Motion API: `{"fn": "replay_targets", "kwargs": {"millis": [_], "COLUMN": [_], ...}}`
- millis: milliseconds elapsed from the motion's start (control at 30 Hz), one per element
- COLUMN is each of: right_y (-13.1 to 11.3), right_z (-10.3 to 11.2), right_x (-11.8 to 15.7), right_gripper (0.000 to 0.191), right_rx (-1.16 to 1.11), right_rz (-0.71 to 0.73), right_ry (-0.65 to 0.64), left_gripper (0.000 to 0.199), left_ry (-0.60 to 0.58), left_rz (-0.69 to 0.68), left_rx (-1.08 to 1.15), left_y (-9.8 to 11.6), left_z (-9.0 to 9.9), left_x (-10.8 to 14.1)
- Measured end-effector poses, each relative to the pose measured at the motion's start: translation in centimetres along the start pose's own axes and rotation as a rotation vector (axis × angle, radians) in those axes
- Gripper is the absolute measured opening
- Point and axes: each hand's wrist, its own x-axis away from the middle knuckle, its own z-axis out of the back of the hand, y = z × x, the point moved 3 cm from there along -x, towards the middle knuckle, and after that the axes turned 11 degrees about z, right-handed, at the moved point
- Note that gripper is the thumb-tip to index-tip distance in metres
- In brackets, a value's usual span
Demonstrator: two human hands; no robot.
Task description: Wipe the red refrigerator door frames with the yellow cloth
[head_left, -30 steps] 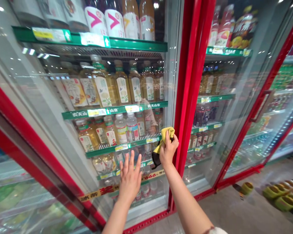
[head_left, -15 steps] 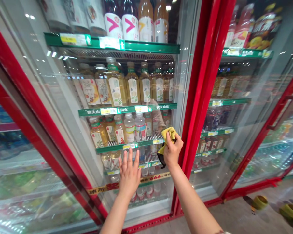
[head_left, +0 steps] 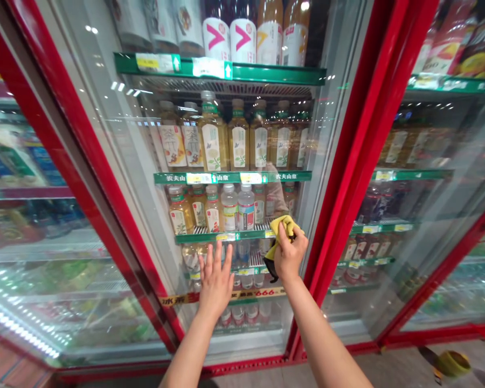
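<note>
Fingers spread, my left hand (head_left: 217, 280) is at the glass door (head_left: 139, 215) of a drinks fridge, low and near the middle; whether its palm presses on the glass I cannot tell. To its right, my right hand (head_left: 290, 250) grips a crumpled yellow cloth (head_left: 283, 223) with a dark edge hanging below the fingers. The cloth is at the glass near the door's red right frame (head_left: 331, 215). Behind the glass, bottles (head_left: 213, 140) stand in rows on shelves with green edges (head_left: 275, 73).
A second fridge section (head_left: 388, 210) with bottles is on the right, and another with blurred goods (head_left: 44, 231) on the left. On the floor at the lower right lies a yellow-green round object (head_left: 452, 364). A printed strip (head_left: 262, 293) crosses the door low down.
The view has turned left, so the fridge appears shifted to the right. My right hand with the cloth sits slightly closer to the red frame in the picture; my left hand looks nearly unchanged.
</note>
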Motion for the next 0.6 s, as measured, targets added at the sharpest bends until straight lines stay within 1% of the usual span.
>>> {"fn": "replay_targets", "kwargs": {"millis": [67, 133, 200, 233, 267, 300, 333, 367, 400, 433, 500, 533, 600], "right_y": [-2.0, -2.5, -1.2, -0.1, 1.1, 2.1, 2.7, 2.8, 2.3, 1.3, -1.8, -3.5, -6.4], "right_z": [-0.3, 0.2, 1.1, 1.5, 1.8, 2.0, 2.0, 1.7, 1.4, 0.8, -0.3, -0.8, -1.4], "right_x": [0.8, 2.5, 4.0, 4.3, 4.2, 3.7, 2.9, 1.9, 0.9, -0.1, -1.2, -1.3, -0.4], "right_gripper": [0.039, 0.039, 0.037, 0.035, 0.033, 0.031, 0.031, 0.032, 0.034, 0.036, 0.039, 0.04, 0.041], "right_rx": [-0.002, -0.038, -0.083, -0.094, -0.096, -0.091, -0.084, -0.08, -0.078, -0.073, -0.046, -0.029, -0.023], "right_rz": [0.089, 0.212, 0.304, 0.318, 0.297, 0.239, 0.164, 0.09, 0.023, -0.029, -0.067, -0.051, 0.045], "right_ry": [-0.076, -0.146, -0.166, -0.15, -0.119, -0.075, -0.028, 0.015, 0.05, 0.071, 0.076, 0.051, -0.024], "left_gripper": [0.082, 0.081, 0.081, 0.082, 0.082, 0.083, 0.084, 0.084, 0.085, 0.086, 0.086, 0.086, 0.085], "left_ry": [0.003, -0.002, -0.007, -0.008, -0.005, 0.0, 0.005, 0.01, 0.014, 0.018, 0.021, 0.022, 0.023], "left_rz": [0.008, 0.018, 0.031, 0.038, 0.046, 0.053, 0.059, 0.065, 0.067, 0.067, 0.062, 0.058, 0.053], "left_rx": [-0.005, -0.008, -0.008, -0.008, -0.01, -0.013, -0.017, -0.021, -0.024, -0.024, -0.023, -0.021, -0.016], "left_y": [0.1, 0.0, -0.4, -0.8, -1.2, -1.6, -2.0, -2.4, -2.8, -3.0, -3.4, -3.4, -3.6], "left_z": [-0.1, -0.1, 0.0, 0.1, 0.2, 0.2, 0.3, 0.3, 0.3, 0.3, 0.1, 0.1, 0.1], "left_x": [0.1, 0.3, 0.5, 0.6, 0.8, 0.9, 0.9, 1.0, 1.0, 1.0, 0.9, 0.9, 0.8]}}
